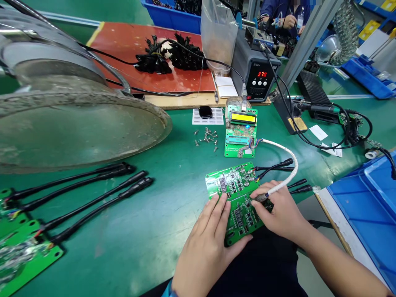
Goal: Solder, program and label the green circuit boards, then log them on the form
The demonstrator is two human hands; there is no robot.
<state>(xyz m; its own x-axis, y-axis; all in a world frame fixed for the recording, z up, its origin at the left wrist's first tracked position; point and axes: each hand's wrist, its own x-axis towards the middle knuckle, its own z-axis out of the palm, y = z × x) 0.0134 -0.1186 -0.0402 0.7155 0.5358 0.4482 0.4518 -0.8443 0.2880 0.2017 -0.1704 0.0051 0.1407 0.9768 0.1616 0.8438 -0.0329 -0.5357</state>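
A green circuit board panel with two digit displays lies on the bench before me. My left hand rests over its left side, fingers stretched out on the board and thumb along the near edge. My right hand pinches a dark-tipped programming probe against the board's right half; the tip's exact contact is hidden. From the probe, a white sleeved cable curves up to a green programmer board with a lit yellow screen. Black connector leads stick out from the panel's right side.
Loose screws lie left of the programmer. Behind stands a soldering station reading 370. A large lamp hood hangs at left above other wired boards. Blue trays sit at right. A co-worker is at the back.
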